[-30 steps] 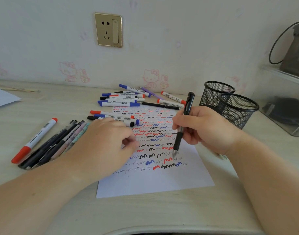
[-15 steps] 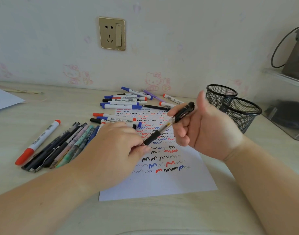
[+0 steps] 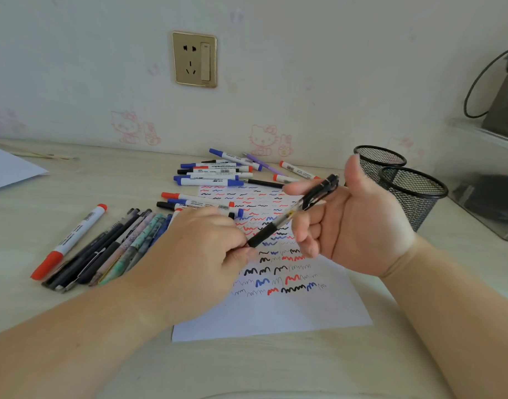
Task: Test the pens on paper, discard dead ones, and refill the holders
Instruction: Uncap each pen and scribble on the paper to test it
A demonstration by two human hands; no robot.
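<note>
At centre frame, the right hand (image 3: 353,223) pinches a black pen (image 3: 293,216) near its clip; the left hand (image 3: 201,254) fingers close on its rubber grip. The pen looks light, rigid and smooth-barrelled — the rubber grip is likely the surest hold.

Bright, even light; soft shadows, wide-angle edge distortion

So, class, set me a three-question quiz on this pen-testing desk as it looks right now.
1. True or false: both mesh holders have pens in them.
2. What grips the black pen? A) left hand only B) right hand only C) both hands
3. What colours are the scribbles on the paper?

Key: 1. False, no pens show in them. 2. C, left hand at the tip end, right hand at the clip end. 3. Red, blue, black.
</note>
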